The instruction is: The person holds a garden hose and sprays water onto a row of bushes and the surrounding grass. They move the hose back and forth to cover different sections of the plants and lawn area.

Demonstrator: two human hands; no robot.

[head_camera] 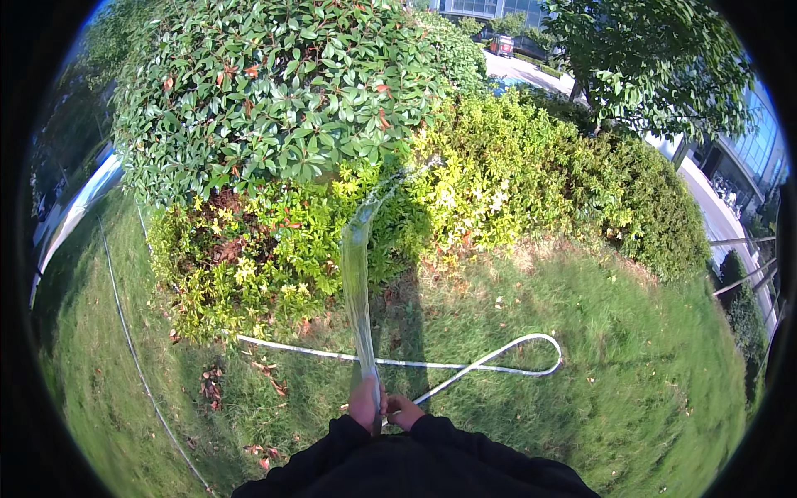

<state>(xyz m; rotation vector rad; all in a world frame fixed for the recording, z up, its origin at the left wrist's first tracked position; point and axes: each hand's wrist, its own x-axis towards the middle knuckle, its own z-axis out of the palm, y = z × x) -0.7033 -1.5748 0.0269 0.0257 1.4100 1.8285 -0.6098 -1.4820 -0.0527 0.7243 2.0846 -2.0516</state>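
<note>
My left hand (362,403) is wrapped around the end of a white garden hose (434,363), close in front of my body. My right hand (403,413) is beside it, fingers curled at the hose; its exact grip is partly hidden. From the hose end a clear stream of water (355,267) arcs up and away, breaking into splashes over a yellow-green hedge (498,180). Behind my hands, the hose makes a loop on the grass and runs left toward the low shrubs.
A large dark-leaved shrub (292,93) rises behind the hedge. Across the lawn (598,411) on the left lies another thin hose or line (129,339). Dry leaves (212,386) lie on the grass. Wooden poles (744,277) lean at far right; a red vehicle (502,45) stands on the road.
</note>
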